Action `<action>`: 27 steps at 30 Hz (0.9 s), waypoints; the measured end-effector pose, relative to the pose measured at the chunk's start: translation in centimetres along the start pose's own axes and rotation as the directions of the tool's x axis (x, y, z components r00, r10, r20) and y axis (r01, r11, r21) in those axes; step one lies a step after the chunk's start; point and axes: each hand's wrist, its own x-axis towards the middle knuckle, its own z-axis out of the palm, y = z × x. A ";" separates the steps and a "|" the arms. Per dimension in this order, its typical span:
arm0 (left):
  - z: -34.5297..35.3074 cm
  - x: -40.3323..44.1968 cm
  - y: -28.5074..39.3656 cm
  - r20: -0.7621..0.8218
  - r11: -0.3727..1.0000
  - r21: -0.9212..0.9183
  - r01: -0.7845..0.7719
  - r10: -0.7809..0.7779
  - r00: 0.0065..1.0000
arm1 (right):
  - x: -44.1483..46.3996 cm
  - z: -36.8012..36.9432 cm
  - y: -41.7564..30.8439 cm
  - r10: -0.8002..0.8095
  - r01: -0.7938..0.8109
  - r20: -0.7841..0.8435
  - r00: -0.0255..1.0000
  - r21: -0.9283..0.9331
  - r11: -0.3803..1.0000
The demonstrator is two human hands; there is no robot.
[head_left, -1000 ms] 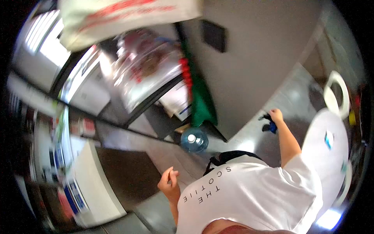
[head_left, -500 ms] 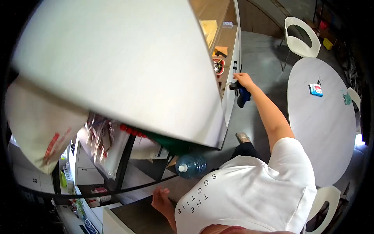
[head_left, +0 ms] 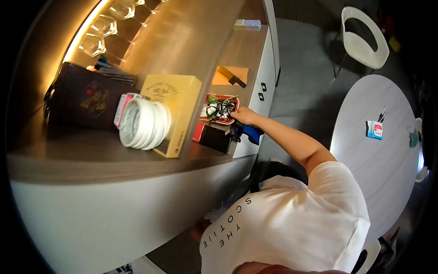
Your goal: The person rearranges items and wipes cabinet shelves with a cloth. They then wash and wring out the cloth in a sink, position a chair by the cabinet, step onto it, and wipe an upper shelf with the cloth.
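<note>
My right hand (head_left: 246,116) reaches to the shelf, fingers closed, at the rim of a red and white basket (head_left: 220,110) full of tangled dark cables. A blue and black item (head_left: 248,133), soft-looking with black straps, hangs from this hand; its exact kind is not clear. Just below the basket lies a black and red box (head_left: 214,138) at the shelf edge. Low beside my body, my left hand (head_left: 200,229) is in shadow and partly covered by the white shirt, so its fingers do not show clearly.
On the shelf are a yellow box (head_left: 175,100), white rolls of tape (head_left: 146,124), a dark box (head_left: 86,97) and an orange envelope (head_left: 239,75). Glasses (head_left: 104,26) hang under a light. A round-ended table (head_left: 374,182) and a white chair (head_left: 362,45) stand at right.
My view has swung, showing the shelf's contents instead of the white panel. My right hand has gone from the cabinet front to the basket with the blue and black item. My left hand is lower.
</note>
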 end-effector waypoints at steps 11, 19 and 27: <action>-0.5 1.8 1.7 -0.075 0.978 -0.134 -0.159 0.150 0.986 | -1.5 -7.2 0.0 -0.072 0.058 -0.081 0.994 -0.167 0.984; 0.1 0.7 4.2 -0.065 0.991 -0.128 -0.034 0.026 0.998 | 2.1 -14.0 0.3 -0.104 0.091 -0.185 0.977 -0.076 0.993; -0.5 0.5 6.3 -0.085 0.992 -0.123 0.040 -0.051 0.995 | 13.4 -23.6 2.7 -0.132 0.059 -0.308 0.942 -0.234 0.970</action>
